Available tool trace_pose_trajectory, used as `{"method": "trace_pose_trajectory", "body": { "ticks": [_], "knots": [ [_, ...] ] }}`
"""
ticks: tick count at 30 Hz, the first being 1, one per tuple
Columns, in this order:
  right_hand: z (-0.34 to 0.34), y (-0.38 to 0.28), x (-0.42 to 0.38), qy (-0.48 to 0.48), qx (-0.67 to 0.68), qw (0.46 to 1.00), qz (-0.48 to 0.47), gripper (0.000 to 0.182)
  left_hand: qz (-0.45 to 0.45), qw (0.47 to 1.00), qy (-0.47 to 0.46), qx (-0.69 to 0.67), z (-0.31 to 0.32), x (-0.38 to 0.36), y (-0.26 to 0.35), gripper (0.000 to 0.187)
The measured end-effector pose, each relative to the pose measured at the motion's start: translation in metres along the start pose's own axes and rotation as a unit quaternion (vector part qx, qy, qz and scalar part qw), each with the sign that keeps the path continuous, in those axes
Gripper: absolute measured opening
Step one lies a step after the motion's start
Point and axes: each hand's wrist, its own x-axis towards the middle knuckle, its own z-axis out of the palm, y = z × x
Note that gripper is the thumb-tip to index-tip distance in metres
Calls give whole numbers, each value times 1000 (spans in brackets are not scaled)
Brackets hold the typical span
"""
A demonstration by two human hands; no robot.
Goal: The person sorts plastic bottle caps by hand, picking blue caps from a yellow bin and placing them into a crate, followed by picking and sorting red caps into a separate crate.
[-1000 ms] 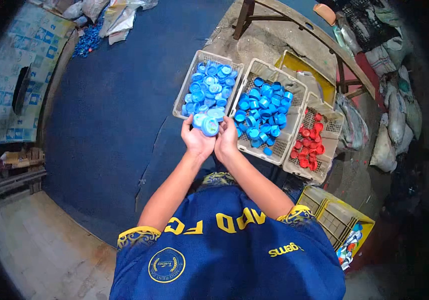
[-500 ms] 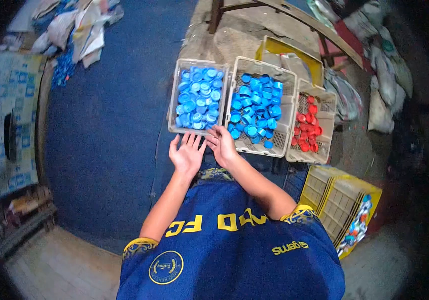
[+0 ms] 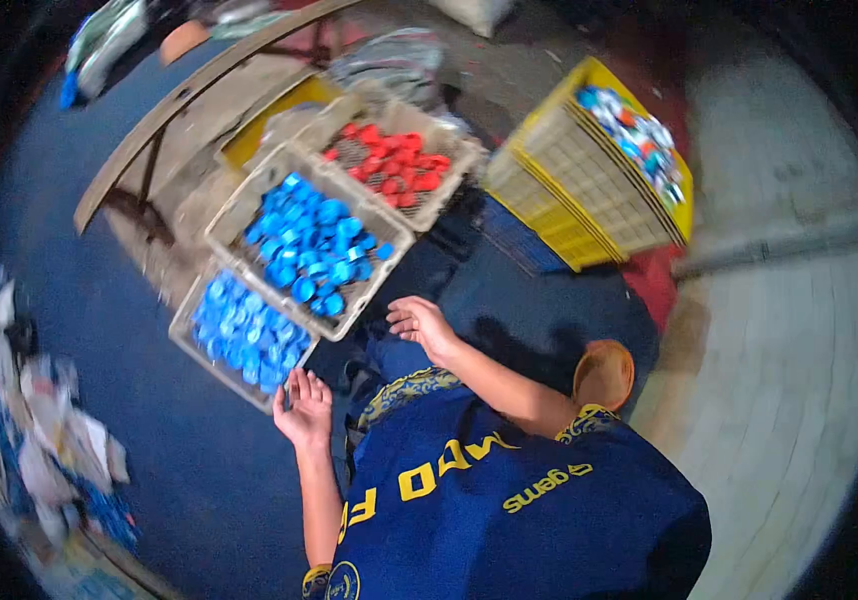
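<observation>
Head view, steeply downward, close

A: We note motion blur across the scene; single caps in the light-blue tray (image 3: 211, 325) cannot be told apart.

B: We cannot tell what the left hand (image 3: 304, 405) pinches; the yellow crate's (image 3: 574, 190) mixed contents are too small to identify.

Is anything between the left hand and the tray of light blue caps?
Nothing visible. The left hand sits at the near corner of the light blue cap tray, apparently touching its rim, with no object between them.
</observation>
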Motion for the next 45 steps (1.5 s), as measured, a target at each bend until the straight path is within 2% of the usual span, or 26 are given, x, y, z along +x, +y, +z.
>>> {"method": "trace_pose_trajectory", "body": {
  "ticks": [3, 7, 13, 21, 23, 24, 27, 28, 29, 31, 33, 35, 37, 38, 39, 41, 43, 45],
  "knots": [
    [-35, 8, -25, 66, 15, 998, -13, 25, -46, 996, 6, 79, 6, 19, -5, 41],
    [-73, 13, -41, 119, 75, 989, -34, 24, -77, 986, -2, 150, 45, 33, -34, 43],
    [-130, -12, -53, 145, 56, 985, -78, 28, -148, 966, -33, 211, 92, 55, -104, 34],
    [-271, -51, -34, 124, -3, 978, -167, 26, -144, 956, 1, 255, 121, 101, -249, 34],
    [-312, -67, -39, 155, -25, 974, -160, 18, -157, 947, -16, 280, 127, 108, -293, 33],
    [-339, -57, -27, 153, -45, 962, -220, 19, -163, 948, -5, 275, 131, 114, -316, 32],
    [-405, -69, -19, 192, -69, 947, -247, 19, -206, 946, -31, 249, 156, 108, -392, 32],
    [-411, -107, -42, 227, -133, 938, -226, 17, -224, 941, -24, 252, 164, 107, -413, 31],
    [-428, -118, -41, 237, -128, 931, -246, 16, -227, 936, -7, 269, 172, 106, -433, 31],
    [-460, -152, -39, 278, -180, 903, -272, 15, -246, 922, -23, 299, 186, 108, -463, 30],
    [-487, -198, -31, 336, -261, 836, -346, 16, -255, 915, -3, 312, 197, 122, -487, 29],
    [-505, -254, -19, 419, -348, 707, -451, 14, -263, 909, -1, 324, 209, 142, -509, 29],
    [-519, -313, -7, 416, -369, 664, -499, 16, -274, 900, -13, 340, 215, 168, -532, 28],
    [-526, -343, 4, 405, -422, 630, -510, 19, -295, 892, -28, 341, 219, 182, -544, 28],
    [-534, -370, 18, 393, -474, 594, -518, 22, -277, 888, 3, 367, 230, 188, -561, 26],
    [-555, -410, 48, 364, -579, 550, -480, 30, -316, 883, -26, 346, 241, 214, -590, 25],
    [-579, -437, 82, 358, -672, 514, -396, 38, -338, 876, -72, 337, 264, 228, -619, 25],
    [-592, -447, 90, 331, -715, 526, -320, 50, -331, 869, -74, 361, 293, 233, -642, 25]
  ]
}}
